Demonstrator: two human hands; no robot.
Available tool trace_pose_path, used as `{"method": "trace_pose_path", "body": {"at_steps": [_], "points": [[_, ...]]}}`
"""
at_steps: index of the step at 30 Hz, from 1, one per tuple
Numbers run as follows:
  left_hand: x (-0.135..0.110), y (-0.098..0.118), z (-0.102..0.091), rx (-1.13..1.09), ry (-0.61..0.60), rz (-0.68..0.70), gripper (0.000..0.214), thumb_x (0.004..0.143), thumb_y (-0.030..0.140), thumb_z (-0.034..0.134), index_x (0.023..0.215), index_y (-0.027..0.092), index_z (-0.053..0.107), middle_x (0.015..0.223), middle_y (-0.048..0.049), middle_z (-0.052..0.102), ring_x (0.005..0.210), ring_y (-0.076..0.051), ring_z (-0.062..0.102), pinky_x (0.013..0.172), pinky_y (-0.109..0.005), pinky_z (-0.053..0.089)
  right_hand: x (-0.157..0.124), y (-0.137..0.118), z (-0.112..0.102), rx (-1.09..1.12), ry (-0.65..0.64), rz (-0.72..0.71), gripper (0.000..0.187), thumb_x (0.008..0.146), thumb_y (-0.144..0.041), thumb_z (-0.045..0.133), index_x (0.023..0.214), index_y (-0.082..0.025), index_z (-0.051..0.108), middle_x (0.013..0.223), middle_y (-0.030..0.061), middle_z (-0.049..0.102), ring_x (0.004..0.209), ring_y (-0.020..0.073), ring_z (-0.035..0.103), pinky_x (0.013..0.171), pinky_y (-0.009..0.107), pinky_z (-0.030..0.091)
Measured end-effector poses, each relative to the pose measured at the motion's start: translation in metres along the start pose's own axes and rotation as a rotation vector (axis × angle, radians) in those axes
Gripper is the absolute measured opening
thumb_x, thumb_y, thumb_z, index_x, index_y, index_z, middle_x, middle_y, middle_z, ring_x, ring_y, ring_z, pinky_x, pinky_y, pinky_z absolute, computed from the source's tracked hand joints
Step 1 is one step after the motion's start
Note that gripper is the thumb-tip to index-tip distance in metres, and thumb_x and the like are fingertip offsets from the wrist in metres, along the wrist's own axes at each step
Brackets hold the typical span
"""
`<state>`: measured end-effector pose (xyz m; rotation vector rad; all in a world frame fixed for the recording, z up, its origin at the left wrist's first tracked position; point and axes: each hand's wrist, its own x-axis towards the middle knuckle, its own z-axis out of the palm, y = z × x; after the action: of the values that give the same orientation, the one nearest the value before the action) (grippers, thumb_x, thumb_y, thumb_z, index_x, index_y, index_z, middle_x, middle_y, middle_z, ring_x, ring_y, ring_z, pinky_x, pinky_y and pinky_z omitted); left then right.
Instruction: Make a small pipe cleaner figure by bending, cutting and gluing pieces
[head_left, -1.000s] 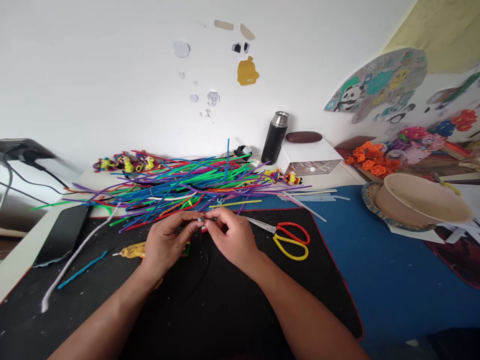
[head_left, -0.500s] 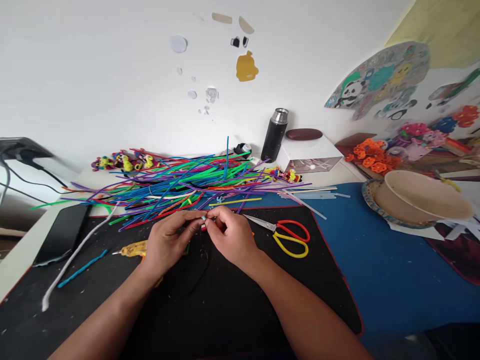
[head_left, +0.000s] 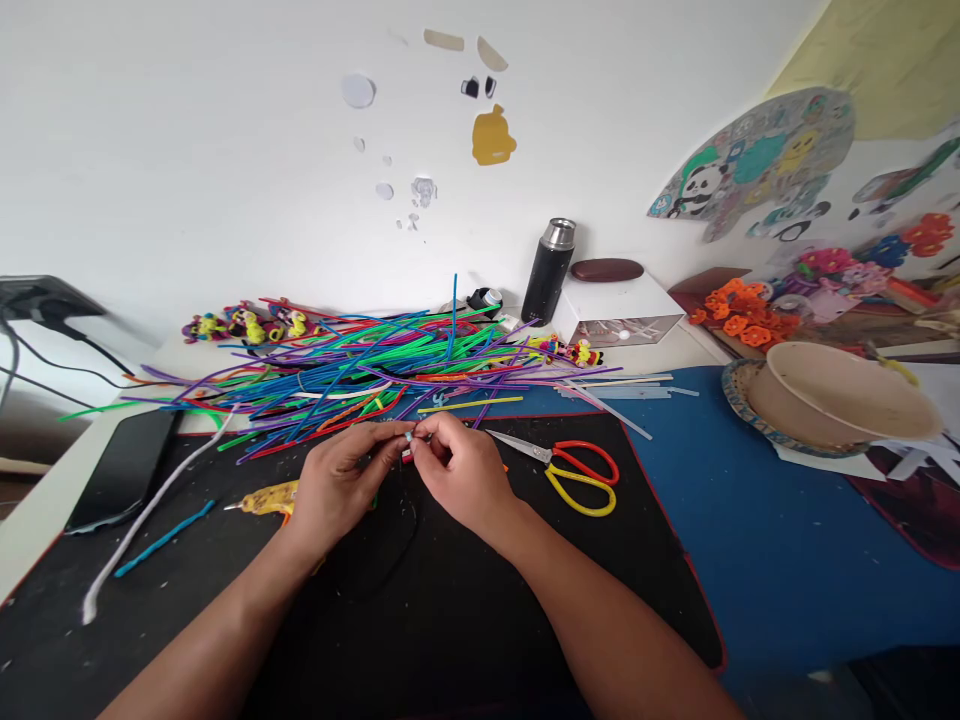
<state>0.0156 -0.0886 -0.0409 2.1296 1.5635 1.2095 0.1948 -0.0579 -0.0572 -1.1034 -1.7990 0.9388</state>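
Plain white wall (head_left: 187,150), a few stickers (head_left: 493,138) stuck on it. Desk's (head_left: 34,525) got a blue cover (head_left: 787,540) and a black mat (head_left: 450,620).

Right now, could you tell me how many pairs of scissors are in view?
1: scissors on the black mat, right of the right hand; the pipe-cleaner pile may hide others.

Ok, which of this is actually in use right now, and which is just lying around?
In use: left hand and right hand, both pinching a small piece; black strand curling beneath them.
Lying about: pipe cleaner pile, scissors, glue gun, phone, flask, bowl.
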Motion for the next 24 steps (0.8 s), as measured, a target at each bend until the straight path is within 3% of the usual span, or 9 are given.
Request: {"method": "trace_pose_path", "body": {"at_steps": [6,11,16,24], "points": [[-0.0002,-0.0008,0.0,0.029,-0.031,0.064,0.023,0.103,0.03,0.061,0.115,0.022,0.079,0.104,-0.0058,0.084,0.091,-0.021,0.08,0.084,-0.028,0.063,0.0013,0.0012,0.0004,0.013,0.003,-0.008,0.009,0.093,-0.029,0.061,0.095,-0.023,0.067,0.062,-0.0057,0.058,0.053,0.013,0.054,0.057,0.025,0.036],[-0.0007,-0.0024,0.0024,0.031,-0.057,0.038,0.024,0.103,0.029,0.061,0.119,0.022,0.077,0.112,-0.006,0.083,0.098,-0.021,0.08,0.088,-0.027,0.061,0.0011,0.0019,0.0015,0.011,0.01,0.01,0.01,0.094,-0.029,0.06,0.095,-0.023,0.067,0.061,-0.0055,0.058,0.052,0.0134,0.053,0.057,0.026,0.036],[-0.0008,-0.0051,0.0046,0.082,-0.045,-0.02,0.02,0.101,0.034,0.065,0.111,0.022,0.077,0.103,-0.0031,0.083,0.088,-0.02,0.079,0.079,-0.026,0.06,0.0007,0.0033,0.0025,0.0,0.014,0.021,0.01,0.093,-0.029,0.06,0.095,-0.022,0.068,0.061,-0.0053,0.059,0.053,0.0138,0.053,0.057,0.026,0.037],[-0.0026,-0.0041,0.0039,0.171,-0.051,0.06,0.017,0.102,0.032,0.062,0.102,0.022,0.075,0.094,-0.0038,0.081,0.08,-0.019,0.076,0.074,-0.027,0.058,0.0008,0.003,0.0029,-0.003,0.009,0.036,0.008,0.09,-0.026,0.061,0.095,-0.023,0.067,0.06,-0.0065,0.056,0.053,0.0136,0.053,0.057,0.026,0.036]]}}
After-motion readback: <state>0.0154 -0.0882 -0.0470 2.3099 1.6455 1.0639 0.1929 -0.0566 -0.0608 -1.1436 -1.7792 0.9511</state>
